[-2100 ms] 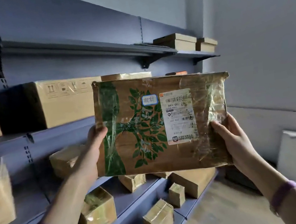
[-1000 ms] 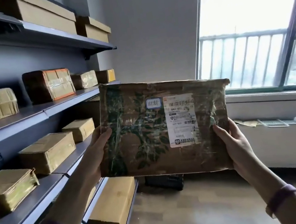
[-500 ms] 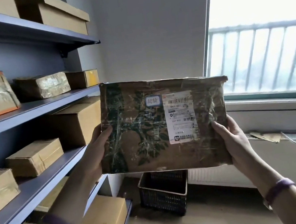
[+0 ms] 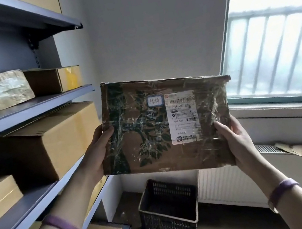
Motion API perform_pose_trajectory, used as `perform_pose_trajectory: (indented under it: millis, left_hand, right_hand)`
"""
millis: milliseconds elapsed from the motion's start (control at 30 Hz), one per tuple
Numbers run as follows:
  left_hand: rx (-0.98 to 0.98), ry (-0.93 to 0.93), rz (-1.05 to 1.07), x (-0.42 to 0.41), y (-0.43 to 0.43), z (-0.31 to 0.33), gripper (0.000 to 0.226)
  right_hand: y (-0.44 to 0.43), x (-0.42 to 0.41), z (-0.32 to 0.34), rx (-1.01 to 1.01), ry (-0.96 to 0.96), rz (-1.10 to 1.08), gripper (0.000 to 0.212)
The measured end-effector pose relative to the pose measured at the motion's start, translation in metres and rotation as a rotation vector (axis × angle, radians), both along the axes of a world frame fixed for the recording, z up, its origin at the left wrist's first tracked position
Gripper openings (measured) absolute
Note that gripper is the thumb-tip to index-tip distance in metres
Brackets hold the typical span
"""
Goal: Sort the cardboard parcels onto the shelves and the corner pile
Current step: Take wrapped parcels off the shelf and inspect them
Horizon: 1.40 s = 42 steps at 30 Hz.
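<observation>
Your view has swung further toward the corner: the shelves (image 4: 34, 110) now crowd the left of the frame, and the basket (image 4: 167, 206) sits whole at lower centre. Risk: the tape-slick parcel (image 4: 149, 134), upright at mid-frame and clear of every shelf, could slide from an edge-only hold. Your left hand (image 4: 98, 153) clasps its left edge, thumb in front; your right hand (image 4: 236, 140) clasps the lower right edge likewise — fingers behind unseen.

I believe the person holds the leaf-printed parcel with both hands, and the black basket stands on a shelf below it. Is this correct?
One detail is wrong: the black basket stands on the floor in the corner, not on a shelf, as the head view shows. The left hand and the right hand do hold the leaf-printed parcel above it.
</observation>
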<state>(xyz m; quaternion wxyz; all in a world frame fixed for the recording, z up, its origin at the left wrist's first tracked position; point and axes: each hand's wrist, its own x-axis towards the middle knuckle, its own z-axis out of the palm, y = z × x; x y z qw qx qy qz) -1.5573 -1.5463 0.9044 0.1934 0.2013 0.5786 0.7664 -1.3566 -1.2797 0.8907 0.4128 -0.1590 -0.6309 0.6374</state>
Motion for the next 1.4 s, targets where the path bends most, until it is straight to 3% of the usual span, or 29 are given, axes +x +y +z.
perform_pose_trajectory:
  millis: [333, 533, 733, 933, 1133, 1400]
  left_hand:
    - [-0.045, -0.008, -0.058, -0.187, 0.112, -0.007, 0.025]
    - [-0.03, -0.041, -0.078, -0.254, 0.162, -0.023, 0.032]
    - [-0.101, -0.092, -0.06, -0.301, 0.205, -0.056, 0.025]
    - [-0.195, -0.132, -0.02, -0.344, 0.256, -0.101, 0.021]
    - [-0.424, -0.186, 0.119, -0.39, 0.327, -0.175, 0.038]
    - [-0.685, -0.335, 0.142, -0.421, 0.386, -0.277, 0.048]
  right_hand:
    - [0.088, -0.163, -0.006, 0.01, -0.051, -0.112, 0.03]
    - [0.135, -0.225, -0.017, 0.013, -0.112, -0.156, 0.032]
    - [0.18, -0.273, -0.047, 0.007, -0.188, -0.152, 0.025]
    - [0.239, -0.324, -0.104, -0.053, -0.241, -0.112, 0.019]
    - [0.31, -0.383, -0.194, -0.152, -0.358, -0.048, 0.026]
    - [0.366, -0.428, -0.31, -0.292, -0.544, -0.006, 0.027]
